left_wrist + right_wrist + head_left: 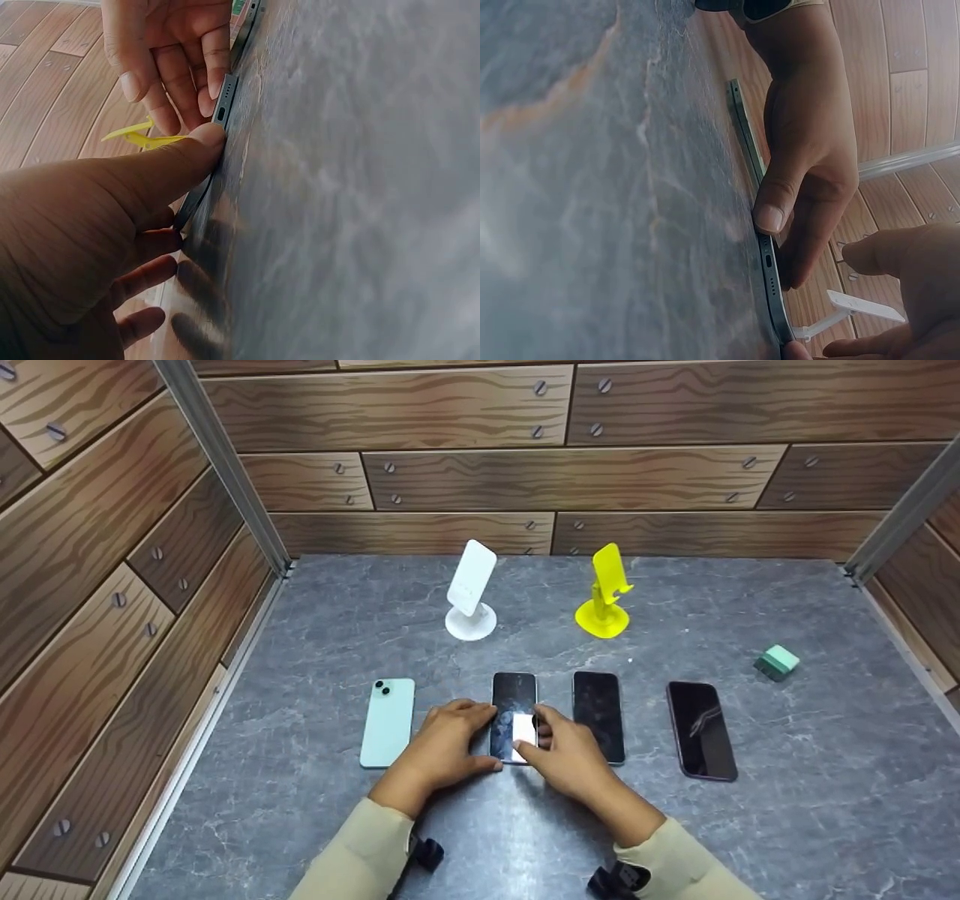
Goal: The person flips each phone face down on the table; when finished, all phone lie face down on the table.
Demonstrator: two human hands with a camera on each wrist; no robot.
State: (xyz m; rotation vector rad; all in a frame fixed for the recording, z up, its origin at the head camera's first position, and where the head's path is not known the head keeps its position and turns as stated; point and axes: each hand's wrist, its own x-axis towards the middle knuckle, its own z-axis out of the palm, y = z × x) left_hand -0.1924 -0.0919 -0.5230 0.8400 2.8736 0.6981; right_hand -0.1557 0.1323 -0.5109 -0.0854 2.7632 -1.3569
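Both hands are at a dark-screened smartphone (504, 701) lying face up in the middle of the table. My left hand (448, 742) holds it by its left side, thumb at the bottom edge near the charging port and fingertips at the upper left edge. My right hand (566, 754) is at the phone's right side, fingers loosely bent by the edge. In the right wrist view, the right thumb (866, 255) is raised off the phone. A bright white patch (524, 727) shows on the lower right of the screen, partly behind the right thumb.
A mint-green phone (388, 727) lies face down at left. Two black-screened phones, one close (600, 709) and one farther (703, 731), lie at right. Behind stand a white phone stand (471, 585) and a yellow phone stand (604, 592). A small green brush-like block (778, 661) sits far right.
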